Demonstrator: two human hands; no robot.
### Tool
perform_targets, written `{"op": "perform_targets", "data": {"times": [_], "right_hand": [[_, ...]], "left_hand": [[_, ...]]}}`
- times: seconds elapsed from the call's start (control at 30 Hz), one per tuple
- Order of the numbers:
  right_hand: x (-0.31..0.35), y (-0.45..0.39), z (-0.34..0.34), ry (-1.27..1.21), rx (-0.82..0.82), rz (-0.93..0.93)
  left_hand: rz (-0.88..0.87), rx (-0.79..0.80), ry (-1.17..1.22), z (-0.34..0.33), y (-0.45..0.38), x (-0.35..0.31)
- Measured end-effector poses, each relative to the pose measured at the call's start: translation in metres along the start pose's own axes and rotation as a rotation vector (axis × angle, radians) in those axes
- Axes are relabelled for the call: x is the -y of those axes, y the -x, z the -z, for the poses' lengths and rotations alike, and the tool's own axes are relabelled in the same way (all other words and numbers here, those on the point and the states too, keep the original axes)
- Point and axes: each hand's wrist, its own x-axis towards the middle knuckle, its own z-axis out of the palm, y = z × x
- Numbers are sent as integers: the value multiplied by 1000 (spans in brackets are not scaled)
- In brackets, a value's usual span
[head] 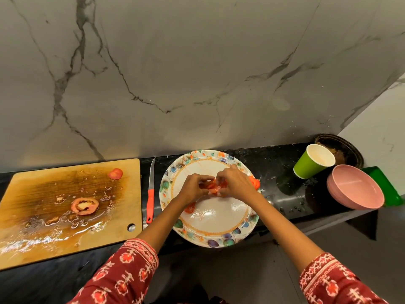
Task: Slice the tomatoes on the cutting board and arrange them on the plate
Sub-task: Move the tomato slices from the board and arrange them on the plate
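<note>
While both hands pinch tomato slices [215, 187] over plate [210, 232] ctr, L hand [192, 187], R hand [235, 183] touching.

Both forearms are bare below elbow-length red sleeves [122, 275] patterned with white and orange woven motifs.

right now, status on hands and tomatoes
Left hand and right hand pinching tomato slices over plate. Two pieces on cutting board. Nothing blocking.

Veined marble wall [197, 62], black counter [274, 172]
</note>
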Motion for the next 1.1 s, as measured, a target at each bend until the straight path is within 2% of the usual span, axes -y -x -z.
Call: {"op": "perform_targets", "data": {"times": [0.27, 0.43, 0.6, 0.7, 0.83, 1.1], "right_hand": [[-6, 7, 3, -31, -36, -21], [-2, 5, 9, -130, -155, -58], [7, 1, 10, -231, -235, -68], [28, -5, 1, -288, -214, -33], [71, -18, -15, -331, -204, 39], [159, -47, -35, -365, -158, 139]], "left_hand": [[12, 19, 34, 7, 3, 4], [-22, -6, 56, 11, 12, 6], [-39, -154, 28, 28, 29, 13], [-18, -242, -24, 49, 49, 26], [-21, -388, -59, 82, 81, 45], [79, -537, -158, 158, 148, 92]]}}
